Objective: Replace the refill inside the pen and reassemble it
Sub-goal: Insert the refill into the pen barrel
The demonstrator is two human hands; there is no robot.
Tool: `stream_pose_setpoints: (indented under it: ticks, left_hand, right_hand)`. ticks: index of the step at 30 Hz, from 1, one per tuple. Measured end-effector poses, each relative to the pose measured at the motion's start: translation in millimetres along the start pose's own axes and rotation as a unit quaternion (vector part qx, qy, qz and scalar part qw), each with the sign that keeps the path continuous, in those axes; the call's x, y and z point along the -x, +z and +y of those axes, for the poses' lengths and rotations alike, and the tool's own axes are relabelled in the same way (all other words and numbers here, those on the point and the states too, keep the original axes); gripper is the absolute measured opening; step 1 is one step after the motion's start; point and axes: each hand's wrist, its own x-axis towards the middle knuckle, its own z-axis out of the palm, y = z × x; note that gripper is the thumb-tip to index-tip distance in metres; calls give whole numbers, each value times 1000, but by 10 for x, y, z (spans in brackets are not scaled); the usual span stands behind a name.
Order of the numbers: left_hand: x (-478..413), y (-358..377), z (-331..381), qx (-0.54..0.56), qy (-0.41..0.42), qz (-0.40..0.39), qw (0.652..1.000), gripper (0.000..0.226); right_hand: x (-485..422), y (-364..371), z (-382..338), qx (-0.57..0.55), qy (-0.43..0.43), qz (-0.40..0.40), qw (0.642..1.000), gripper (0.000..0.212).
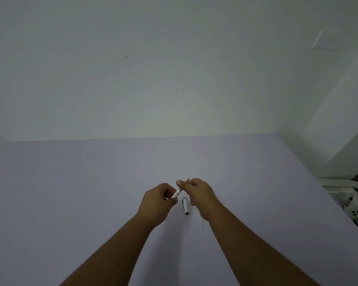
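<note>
We see both hands raised just above a pale lilac counter (70, 182), close together near its middle. The left hand (157, 203) is curled, its thumb and fingertips pinched on the lower end of a white pen barrel (175, 194). The barrel slants up and to the right, and a thin dark part comes out of its upper end toward the right hand (198, 195). That hand is curled too, thumb and forefinger pressed on this thin part, whose pointed tip (187, 179) pokes out above the fingers. Whether this is the refill or the pen's front section we cannot tell; it is too small. So the pen is off the counter, held between the two hands at both ends.

On the counter, just below and between the hands, lies a white pen cap (185, 206) with dark ends, apart from either hand. A white wall (153, 69) rises behind the counter. At the far right edge sits some white equipment (353, 205), blurred.
</note>
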Motion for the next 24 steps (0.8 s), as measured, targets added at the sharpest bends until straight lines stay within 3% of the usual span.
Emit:
stream_pose_setpoints:
  ticks: [5, 8, 13, 17, 21, 24]
  left_hand:
    - [-34, -38, 33, 0, 0, 8, 1000, 17]
    - [-24, -35, 53, -10, 8, -3, 1000, 18]
    - [-33, -54, 70, -17, 1, 1, 1000, 15]
    - [-8, -18, 102, -30, 15, -3, 999, 16]
    - [2, -29, 109, -12, -10, 2, 1000, 13]
    - [16, -21, 136, -19, -5, -5, 1000, 13]
  right_hand:
    - [-8, -43, -35, -56, -18, -40, 997, 6]
    - [-10, -22, -51, -23, 15, -24, 999, 23]
    - [-5, -48, -52, -81, -8, -55, 995, 7]
    - [5, -52, -65, -8, 25, -20, 999, 35]
    - [34, -86, -37, -84, -8, -54, 995, 8]
    - [42, -89, -42, -54, 10, -29, 998, 16]
